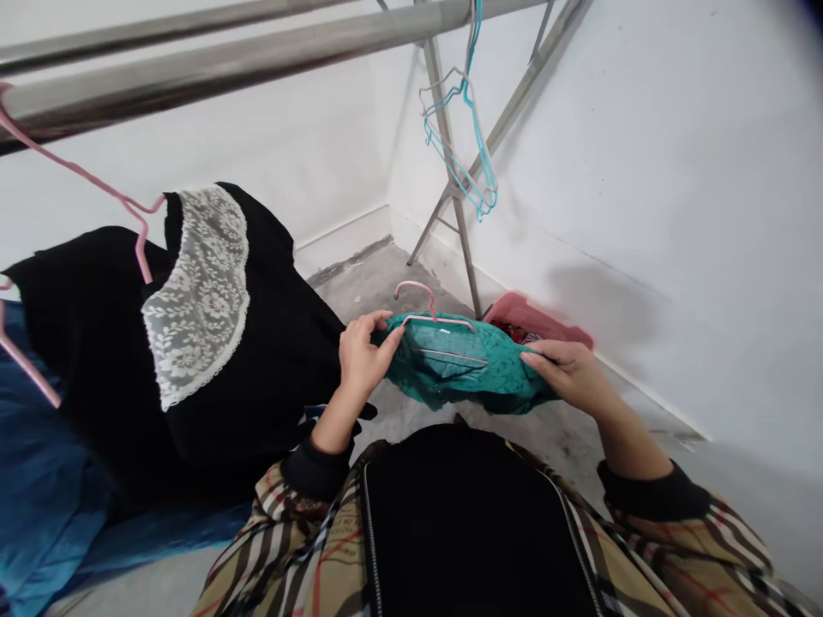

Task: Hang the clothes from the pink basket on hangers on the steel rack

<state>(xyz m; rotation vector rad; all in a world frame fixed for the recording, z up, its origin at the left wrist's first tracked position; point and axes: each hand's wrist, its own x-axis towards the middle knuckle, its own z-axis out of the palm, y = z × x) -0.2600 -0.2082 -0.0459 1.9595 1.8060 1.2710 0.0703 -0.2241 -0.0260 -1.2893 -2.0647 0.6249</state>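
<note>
A green garment (507, 368) with a lace-like pattern is stretched between my two hands, in front of my body. Inside its neck opening sits a pink hanger (437, 320), its hook sticking up above the cloth. My left hand (366, 351) pinches the garment's left shoulder beside the hanger's arm. My right hand (569, 373) grips the other shoulder between thumb and fingers. The garment's lower part hangs down and is mostly out of sight.
Left, a black top with a white lace collar (199, 291) hangs from a metal rail (257, 56), near blue clothing (51, 480). Several blue and pink hangers (479, 163) dangle from the rail by the rack's legs. A pink basket (540, 321) with clothes stands against the wall.
</note>
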